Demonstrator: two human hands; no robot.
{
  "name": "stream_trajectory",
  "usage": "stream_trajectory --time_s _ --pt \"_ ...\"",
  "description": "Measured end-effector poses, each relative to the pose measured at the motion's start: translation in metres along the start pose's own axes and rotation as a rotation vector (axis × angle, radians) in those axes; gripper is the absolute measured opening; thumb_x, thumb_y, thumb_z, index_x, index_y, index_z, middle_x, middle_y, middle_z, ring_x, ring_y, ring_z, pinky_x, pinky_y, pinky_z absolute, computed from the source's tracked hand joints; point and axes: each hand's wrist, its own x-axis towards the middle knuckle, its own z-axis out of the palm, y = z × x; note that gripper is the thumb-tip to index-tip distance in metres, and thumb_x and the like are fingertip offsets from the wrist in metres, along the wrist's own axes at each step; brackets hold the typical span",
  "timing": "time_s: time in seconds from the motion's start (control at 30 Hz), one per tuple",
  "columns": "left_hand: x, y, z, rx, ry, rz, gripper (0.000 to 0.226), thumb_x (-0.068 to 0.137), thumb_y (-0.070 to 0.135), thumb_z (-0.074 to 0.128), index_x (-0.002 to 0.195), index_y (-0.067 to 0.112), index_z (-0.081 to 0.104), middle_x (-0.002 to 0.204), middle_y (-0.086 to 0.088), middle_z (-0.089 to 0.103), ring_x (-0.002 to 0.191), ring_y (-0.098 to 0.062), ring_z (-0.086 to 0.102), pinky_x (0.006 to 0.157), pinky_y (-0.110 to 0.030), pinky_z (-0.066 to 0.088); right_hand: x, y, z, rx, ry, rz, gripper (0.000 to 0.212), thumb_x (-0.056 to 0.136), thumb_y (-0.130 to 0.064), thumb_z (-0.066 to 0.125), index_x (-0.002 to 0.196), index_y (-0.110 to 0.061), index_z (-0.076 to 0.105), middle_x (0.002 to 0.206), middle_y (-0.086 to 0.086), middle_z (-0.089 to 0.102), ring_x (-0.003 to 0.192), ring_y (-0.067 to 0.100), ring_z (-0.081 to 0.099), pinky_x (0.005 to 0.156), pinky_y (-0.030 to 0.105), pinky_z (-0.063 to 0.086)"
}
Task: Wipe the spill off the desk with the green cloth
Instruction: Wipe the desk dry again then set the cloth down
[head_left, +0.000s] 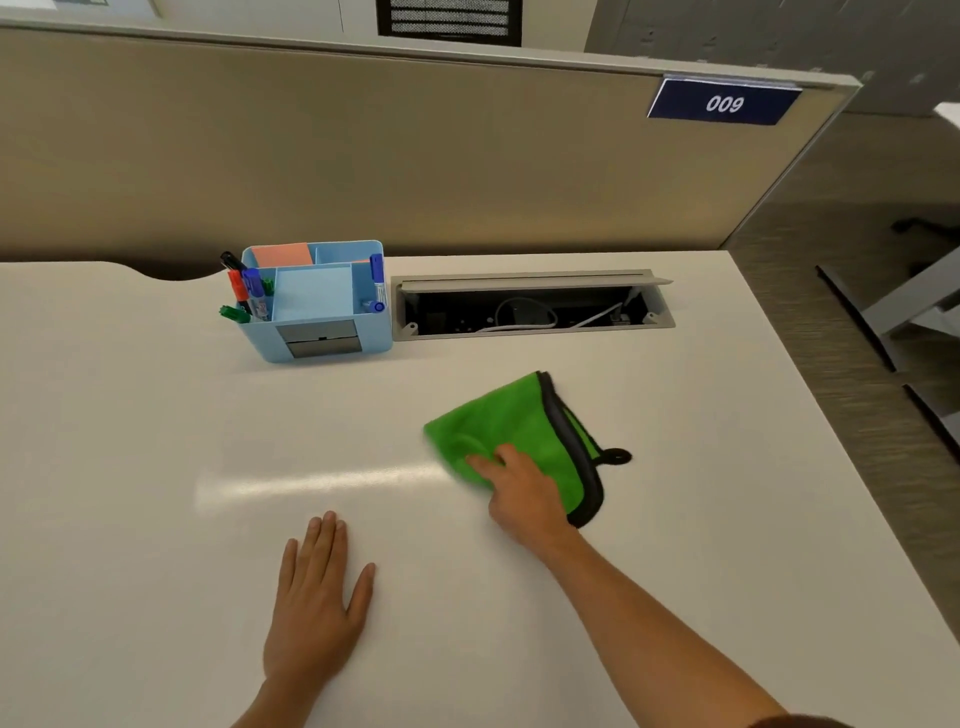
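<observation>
Fingers (485, 464) of my right hand (524, 493) grip the cloth (519, 421) at bench (156, 441) centre-right; left hand (317, 597) lies flat, fingers straight. Judged step: wiping; spill not discernible. Next: sweep left under steady pressure

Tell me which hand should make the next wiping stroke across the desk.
Right. The right hand holds the folded green microfibre cloth with dark edging; the left hand lies flat on the white desk, apart from the cloth.
</observation>
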Motion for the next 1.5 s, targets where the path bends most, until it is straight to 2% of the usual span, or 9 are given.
stream_trajectory --time_s 0.23,0.4,0.67,0.83,0.93,1.03,1.23,1.37,1.5 --pt "0.000 0.001 -0.001 -0.021 -0.008 -0.019 0.078 0.094 0.059 0.015 0.147 0.001 0.022 0.157 -0.007 0.024 0.146 -0.014 0.009 0.120 -0.035 -0.001 0.043 0.048 -0.037 0.086 0.156 0.295 0.056 0.081 -0.002 0.049 0.132 -0.023 0.053 0.108 0.012 0.050 0.093 0.033 0.054 0.075 0.042 0.053" --pt "0.000 0.003 -0.002 -0.028 0.003 -0.018 0.079 0.094 0.059 0.015 0.146 0.001 0.026 0.156 -0.008 0.025 0.147 -0.009 0.001 0.120 -0.037 0.002 0.045 0.024 -0.023 0.035 0.134 0.212 0.058 0.081 0.000 0.049 0.134 -0.022 0.050 0.108 0.011 0.048 0.090 0.030 0.052 0.071 0.041 0.054" --pt "0.001 0.003 -0.002 -0.043 0.021 -0.013 0.078 0.094 0.058 0.017 0.144 0.000 0.033 0.153 -0.011 0.032 0.148 -0.008 0.003 0.120 -0.041 0.009 0.019 0.011 -0.006 0.079 0.095 0.142 0.062 0.088 -0.064 0.037 0.136 -0.025 0.043 0.124 0.009 0.051 0.107 0.029 0.048 0.087 0.045 0.049" --pt "0.003 0.001 0.000 -0.050 0.040 0.005 0.077 0.095 0.058 0.020 0.141 -0.001 0.039 0.149 -0.016 0.039 0.148 -0.009 0.005 0.119 -0.039 0.009 0.022 0.051 -0.034 0.169 0.377 0.390 0.053 0.090 -0.049 0.052 0.128 -0.012 0.051 0.119 0.017 0.059 0.111 0.037 0.051 0.092 0.047 0.044" --pt "0.004 0.000 0.001 -0.052 0.056 0.008 0.077 0.095 0.058 0.021 0.139 -0.002 0.042 0.147 -0.017 0.042 0.148 -0.008 0.005 0.119 -0.039 0.009 0.023 0.079 -0.046 0.095 0.255 0.641 0.074 0.081 -0.054 0.062 0.135 -0.010 0.038 0.130 0.021 0.050 0.119 0.040 0.044 0.097 0.050 0.039" --pt "0.006 0.001 0.001 -0.049 0.082 0.030 0.076 0.095 0.057 0.023 0.135 -0.003 0.046 0.144 -0.019 0.046 0.147 -0.007 0.006 0.118 -0.040 0.012 0.028 0.089 -0.047 0.064 0.118 0.648 0.081 0.077 -0.062 0.060 0.132 -0.008 0.037 0.123 0.020 0.053 0.112 0.039 0.049 0.089 0.048 0.045" --pt "0.007 0.003 0.001 -0.060 0.104 0.040 0.077 0.095 0.057 0.023 0.132 -0.005 0.049 0.145 -0.016 0.044 0.147 -0.006 0.006 0.118 -0.038 0.012 0.037 0.089 -0.045 0.495 0.105 0.693 0.039 0.081 -0.039 0.068 0.106 -0.012 0.055 0.105 0.011 0.065 0.094 0.032 0.061 0.072 0.034 0.048" --pt "0.009 0.001 0.002 -0.067 0.133 0.072 0.074 0.094 0.057 0.024 0.134 -0.002 0.045 0.161 0.015 0.006 0.147 -0.006 0.006 0.118 -0.038 0.011 0.038 0.101 -0.056 0.844 0.107 0.633 0.020 0.084 -0.028 0.067 0.100 -0.016 0.063 0.103 0.007 0.069 0.090 0.024 0.065 0.083 0.041 0.055" --pt "0.010 0.001 0.003 -0.069 0.146 0.073 0.077 0.094 0.058 0.023 0.132 -0.004 0.049 0.161 0.020 -0.001 0.147 -0.006 0.006 0.118 -0.036 0.010 0.040 0.114 -0.086 1.040 0.141 0.499 0.015 0.087 -0.023 0.067 0.102 -0.020 0.065 0.098 0.002 0.073 0.091 0.024 0.069 0.078 0.039 0.058"
